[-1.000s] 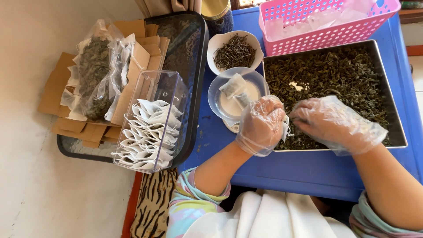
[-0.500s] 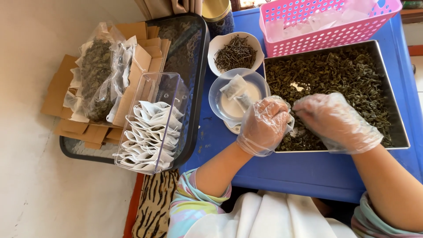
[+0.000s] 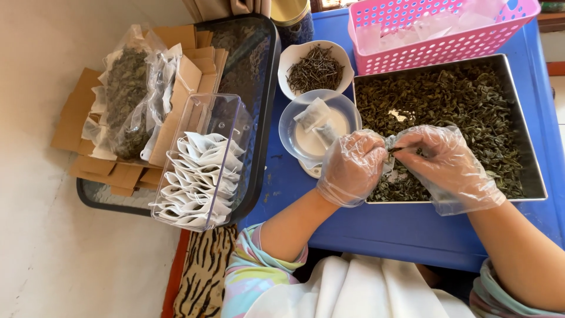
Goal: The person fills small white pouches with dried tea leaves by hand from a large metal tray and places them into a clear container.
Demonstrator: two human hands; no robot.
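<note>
Both my hands wear thin clear plastic gloves. My left hand (image 3: 350, 168) is closed around a small white filter bag (image 3: 386, 165) at the near left corner of a metal tray (image 3: 532, 171) full of dried green leaves (image 3: 447, 94). My right hand (image 3: 444, 162) pinches a tuft of leaves between its fingertips, right against the mouth of that bag. Most of the bag is hidden behind my left hand.
A clear bowl (image 3: 347, 109) on a small scale holds two filled bags. Behind it stands a white bowl of dark needle leaves (image 3: 315, 68). A pink basket (image 3: 435, 29) is at the back, and a clear bin of empty bags (image 3: 197, 176) rests on a black tray at left.
My right hand has moved left from over the leaves to my left hand, carrying a pinch of leaves to the bag. My left hand has stayed in place.
</note>
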